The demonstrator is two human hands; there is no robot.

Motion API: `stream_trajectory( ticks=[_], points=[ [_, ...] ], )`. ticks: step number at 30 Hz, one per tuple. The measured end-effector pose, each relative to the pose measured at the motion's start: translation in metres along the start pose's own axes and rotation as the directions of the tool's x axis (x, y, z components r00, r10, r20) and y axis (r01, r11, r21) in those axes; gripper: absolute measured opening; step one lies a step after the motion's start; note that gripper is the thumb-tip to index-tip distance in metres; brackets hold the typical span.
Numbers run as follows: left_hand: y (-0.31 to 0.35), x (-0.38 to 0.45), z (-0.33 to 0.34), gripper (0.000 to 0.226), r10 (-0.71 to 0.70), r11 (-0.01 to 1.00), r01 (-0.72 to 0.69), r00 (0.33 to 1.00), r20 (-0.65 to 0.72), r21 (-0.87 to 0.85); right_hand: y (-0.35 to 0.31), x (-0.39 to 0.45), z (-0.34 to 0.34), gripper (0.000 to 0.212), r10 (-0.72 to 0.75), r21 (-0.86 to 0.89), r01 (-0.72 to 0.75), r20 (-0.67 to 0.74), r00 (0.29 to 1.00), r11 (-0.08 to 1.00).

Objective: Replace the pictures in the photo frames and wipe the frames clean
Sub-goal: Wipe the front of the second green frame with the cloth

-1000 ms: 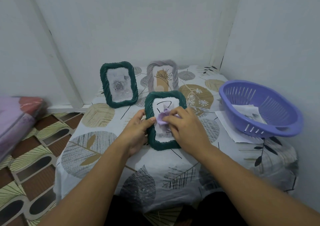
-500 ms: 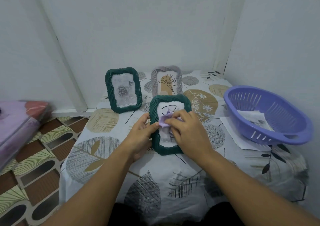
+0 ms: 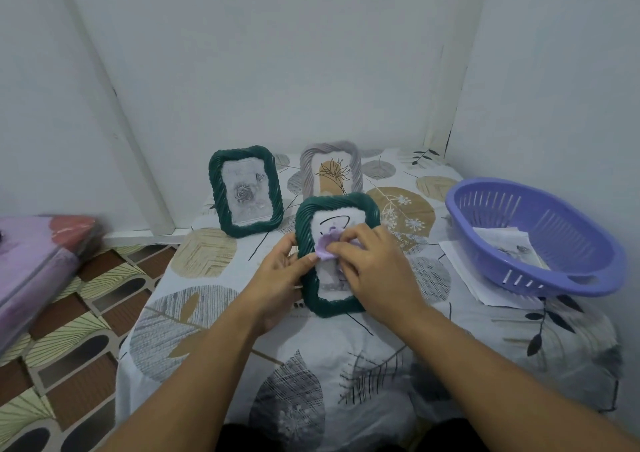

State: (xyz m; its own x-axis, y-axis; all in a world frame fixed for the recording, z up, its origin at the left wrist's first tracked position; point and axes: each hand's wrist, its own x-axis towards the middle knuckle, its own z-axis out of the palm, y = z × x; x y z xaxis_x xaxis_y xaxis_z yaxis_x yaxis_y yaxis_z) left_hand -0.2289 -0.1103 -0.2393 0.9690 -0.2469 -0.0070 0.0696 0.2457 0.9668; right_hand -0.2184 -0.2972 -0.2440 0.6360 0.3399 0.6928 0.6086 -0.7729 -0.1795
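From the head camera: a purple basket (image 3: 540,240) holding papers sits at the table's (image 3: 221,316) right edge, and two frames, green (image 3: 245,190) and grey (image 3: 330,167), stand along its far edge. The near edge is bare cloth. At the table's middle, the left hand (image 3: 277,278) grips a dark green ribbed frame (image 3: 313,289) by its left side while the right hand (image 3: 375,271) pinches a lilac cloth (image 3: 325,247) against its glass.
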Motion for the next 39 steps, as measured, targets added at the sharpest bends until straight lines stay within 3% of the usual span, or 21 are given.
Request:
stream_trajectory(
  ticks=[9,16,31,39],
  points=[
    [-0.002,0.001,0.000,0.037,-0.005,1.000,0.005,1.000,0.003,-0.008,-0.002,-0.011,0.000,0.017,0.011,-0.017,-0.011,0.015,1.000,1.000],
    [-0.004,0.002,-0.002,0.027,-0.004,0.999,0.005,1.000,-0.018,0.044,-0.002,0.012,-0.003,0.018,0.040,-0.033,-0.041,-0.028,0.999,0.999],
    [-0.003,0.000,-0.003,0.033,-0.002,0.999,0.002,1.000,-0.010,0.047,-0.004,-0.017,-0.002,0.019,-0.007,-0.028,0.007,-0.001,1.000,1.000],
    [-0.003,-0.003,-0.001,0.031,0.015,0.999,-0.015,1.000,0.003,0.036,-0.004,0.012,0.001,0.020,-0.018,-0.050,0.017,-0.021,1.000,0.999]
  ],
)
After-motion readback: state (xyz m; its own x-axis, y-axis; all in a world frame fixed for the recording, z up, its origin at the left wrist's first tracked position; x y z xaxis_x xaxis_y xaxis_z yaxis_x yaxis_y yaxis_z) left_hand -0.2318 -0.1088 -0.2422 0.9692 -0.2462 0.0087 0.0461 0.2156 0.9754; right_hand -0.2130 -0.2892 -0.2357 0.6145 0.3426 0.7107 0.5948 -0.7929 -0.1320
